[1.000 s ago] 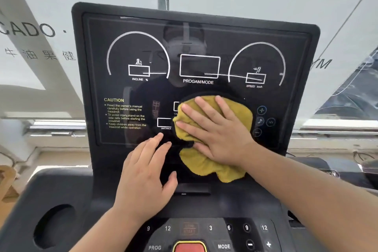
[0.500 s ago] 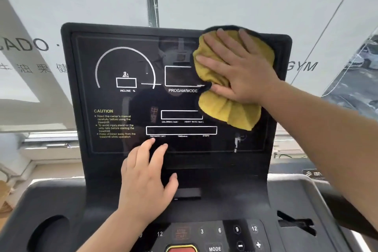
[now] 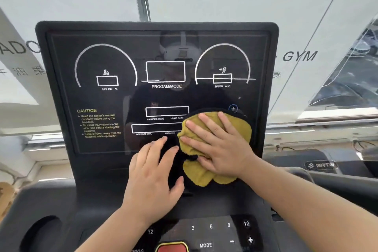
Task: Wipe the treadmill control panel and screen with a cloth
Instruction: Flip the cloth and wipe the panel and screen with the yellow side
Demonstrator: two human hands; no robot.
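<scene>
The right hand (image 3: pixel 219 145) lies flat, fingers spread, pressing the yellow cloth (image 3: pixel 206 176) against the lower right of the screen (image 3: pixel 163 96). The left hand (image 3: pixel 152 172) rests open and empty on the screen's lower edge, just beside the cloth. The cloth looks soft, light and bunched; it should fold under a palm, so broad flat pressure suits it better than pinching. The panel (image 3: pixel 210 229) below appears glossy, though glare makes smudges hard to judge.

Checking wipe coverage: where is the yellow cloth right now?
In the head view the yellow cloth lies flat under the right hand, on the screen's lower right, beside the left hand.
</scene>
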